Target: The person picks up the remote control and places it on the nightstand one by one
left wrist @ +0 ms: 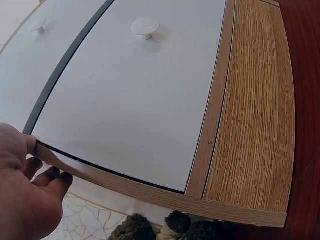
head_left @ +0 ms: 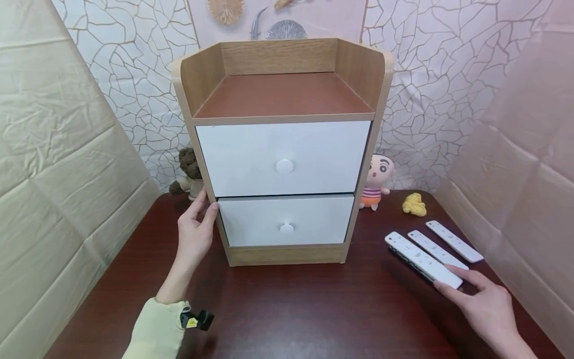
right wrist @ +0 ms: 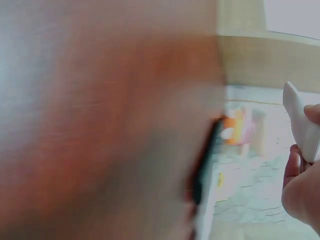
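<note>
A wooden cabinet (head_left: 287,255) with two white drawers stands upright on the dark red table, both drawers closed. My left hand (head_left: 196,232) holds its left front edge level with the gap between the drawers; the left wrist view shows the thumb at the front edge and curled fingers (left wrist: 59,184) along the outer side. At the right, my right hand (head_left: 491,304) grips the near end of a long white piece (head_left: 421,257) with small printed marks and a dark underside. Two similar white pieces, one in the middle (head_left: 437,248) and one farther right (head_left: 455,242), lie beside it.
A brown plush bear (head_left: 190,169) sits behind the cabinet's left side. On the right are a pink plush doll (head_left: 377,179) and a crumpled yellow item (head_left: 414,204). Pale cloth walls (head_left: 524,149) flank the table, and a patterned backdrop (head_left: 430,89) hangs behind.
</note>
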